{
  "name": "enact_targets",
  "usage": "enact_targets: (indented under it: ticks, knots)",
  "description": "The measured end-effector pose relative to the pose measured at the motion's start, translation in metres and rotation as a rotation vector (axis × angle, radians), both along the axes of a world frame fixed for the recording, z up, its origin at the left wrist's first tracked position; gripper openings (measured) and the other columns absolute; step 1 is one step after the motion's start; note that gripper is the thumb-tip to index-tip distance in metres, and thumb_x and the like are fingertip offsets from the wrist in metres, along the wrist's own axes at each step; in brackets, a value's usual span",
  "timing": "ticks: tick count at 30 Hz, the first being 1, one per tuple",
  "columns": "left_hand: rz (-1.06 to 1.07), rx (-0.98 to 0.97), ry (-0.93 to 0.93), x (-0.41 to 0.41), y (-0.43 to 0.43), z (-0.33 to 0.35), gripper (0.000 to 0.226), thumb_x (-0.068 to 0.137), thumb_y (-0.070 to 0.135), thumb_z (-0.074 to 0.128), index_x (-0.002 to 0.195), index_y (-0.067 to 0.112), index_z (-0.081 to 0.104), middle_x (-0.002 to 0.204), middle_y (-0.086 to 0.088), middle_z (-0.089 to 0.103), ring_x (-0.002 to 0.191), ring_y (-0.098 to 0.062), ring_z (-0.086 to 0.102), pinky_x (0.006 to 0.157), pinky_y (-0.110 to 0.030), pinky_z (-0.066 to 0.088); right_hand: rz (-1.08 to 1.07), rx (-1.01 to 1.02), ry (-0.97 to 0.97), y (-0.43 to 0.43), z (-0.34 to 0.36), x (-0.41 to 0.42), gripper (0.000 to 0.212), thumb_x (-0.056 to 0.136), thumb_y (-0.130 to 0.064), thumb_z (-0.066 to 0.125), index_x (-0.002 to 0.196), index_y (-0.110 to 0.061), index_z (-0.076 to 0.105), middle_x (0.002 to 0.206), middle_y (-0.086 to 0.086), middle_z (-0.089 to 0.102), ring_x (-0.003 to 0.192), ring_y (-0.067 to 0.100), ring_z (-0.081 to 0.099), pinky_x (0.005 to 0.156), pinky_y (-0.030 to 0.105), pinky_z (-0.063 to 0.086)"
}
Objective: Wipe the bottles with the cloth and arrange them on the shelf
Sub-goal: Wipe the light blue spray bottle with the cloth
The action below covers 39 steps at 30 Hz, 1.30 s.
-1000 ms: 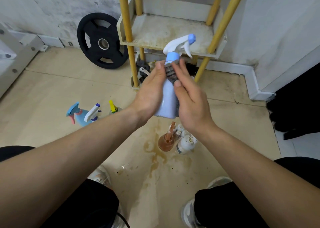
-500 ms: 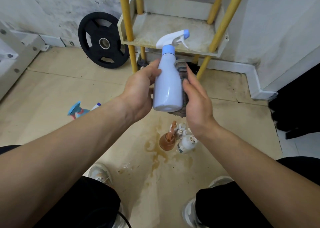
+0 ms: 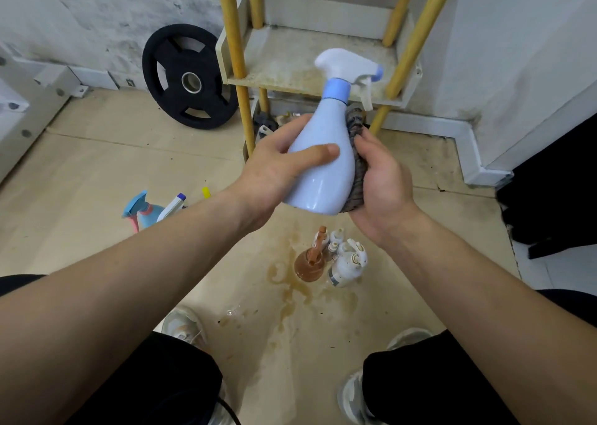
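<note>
At the centre of the frame, the left hand (image 3: 274,172) grips a pale blue spray bottle (image 3: 323,162), thumb across its front. The right hand (image 3: 384,179) curls around a dark cloth (image 3: 355,153), pressing it to the bottle's right side, before the yellow-legged shelf (image 3: 290,59) at upper centre.

spray bottle (image 3: 319,172): pale blue body, deeper blue collar, white trigger head, blue nozzle tip
cloth (image 3: 355,153): grey-brown, with darker stripes
shelf (image 3: 290,59): off-white board mottled with brownish stains, yellow posts
weight plate (image 3: 171,78): black, silver ring at the centre
floor (image 3: 97,166): beige, with blotchy brown stains
amber bottle (image 3: 308,264): orange-brown, pump of the same tone
white bottle (image 3: 347,263): white, a grey band low on it
teal bottle (image 3: 145,211): teal head and body, pink collar and trigger
wall (image 3: 97,14): white, mottled with grey marks
trousers (image 3: 145,386): black
</note>
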<state>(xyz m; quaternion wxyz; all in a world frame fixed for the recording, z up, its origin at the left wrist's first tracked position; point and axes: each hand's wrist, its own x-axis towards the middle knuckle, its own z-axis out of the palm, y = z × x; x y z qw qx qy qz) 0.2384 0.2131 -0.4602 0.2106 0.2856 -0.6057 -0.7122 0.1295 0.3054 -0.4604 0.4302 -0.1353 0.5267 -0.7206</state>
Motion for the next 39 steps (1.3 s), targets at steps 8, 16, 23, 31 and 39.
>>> enact_targets:
  ticks: [8, 16, 23, 31, 39]
  knots:
    - [-0.175, -0.316, -0.104, -0.003, 0.005, -0.001, 0.058, 0.085, 0.02, 0.081, 0.138, 0.028, 0.058, 0.107, 0.016, 0.07, 0.097, -0.002, 0.067, 0.081, -0.02, 0.054, -0.123, 0.127, 0.189, 0.002, 0.004, -0.009, 0.024, 0.108, -0.013, 0.042, 0.108, -0.006, 0.064, 0.087, 0.007, 0.066, 0.076, 0.02, 0.063, 0.061, 0.025, 0.051]
    - [-0.089, -0.342, -0.036, -0.005, 0.003, -0.007, 0.066, 0.082, 0.019, 0.084, 0.142, 0.023, 0.056, 0.119, 0.005, 0.069, 0.106, -0.012, 0.066, 0.098, -0.036, 0.055, -0.07, 0.144, 0.451, -0.005, -0.008, 0.004, 0.022, 0.101, -0.028, 0.045, 0.106, -0.018, 0.064, 0.099, 0.009, 0.069, 0.093, 0.021, 0.067, 0.084, 0.041, 0.054]
    - [-0.007, -0.127, 0.037, 0.002, -0.01, 0.006, 0.047, 0.087, 0.013, 0.077, 0.133, 0.016, 0.063, 0.115, -0.007, 0.073, 0.098, -0.016, 0.071, 0.081, -0.027, 0.057, 0.053, 0.076, 0.596, 0.0, -0.014, 0.015, 0.058, 0.097, -0.037, 0.047, 0.153, -0.021, 0.045, 0.153, -0.004, 0.05, 0.143, 0.012, 0.045, 0.12, 0.045, 0.037]
    - [-0.219, -0.197, -0.026, 0.005, -0.014, 0.008, 0.069, 0.086, 0.013, 0.071, 0.148, 0.031, 0.046, 0.133, -0.004, 0.065, 0.119, -0.025, 0.064, 0.1, -0.043, 0.053, -0.012, 0.081, 0.456, 0.005, -0.005, 0.002, 0.041, 0.109, -0.012, 0.038, 0.147, -0.015, 0.052, 0.125, -0.003, 0.07, 0.113, 0.012, 0.068, 0.098, 0.036, 0.056]
    - [-0.204, -0.379, -0.151, -0.001, -0.01, -0.001, 0.094, 0.075, 0.026, 0.088, 0.154, 0.031, 0.038, 0.13, 0.005, 0.066, 0.119, -0.015, 0.064, 0.103, -0.043, 0.052, -0.056, 0.139, 0.638, 0.002, -0.008, 0.003, 0.047, 0.104, -0.022, 0.041, 0.149, -0.024, 0.051, 0.139, -0.006, 0.064, 0.127, 0.011, 0.06, 0.106, 0.039, 0.05]
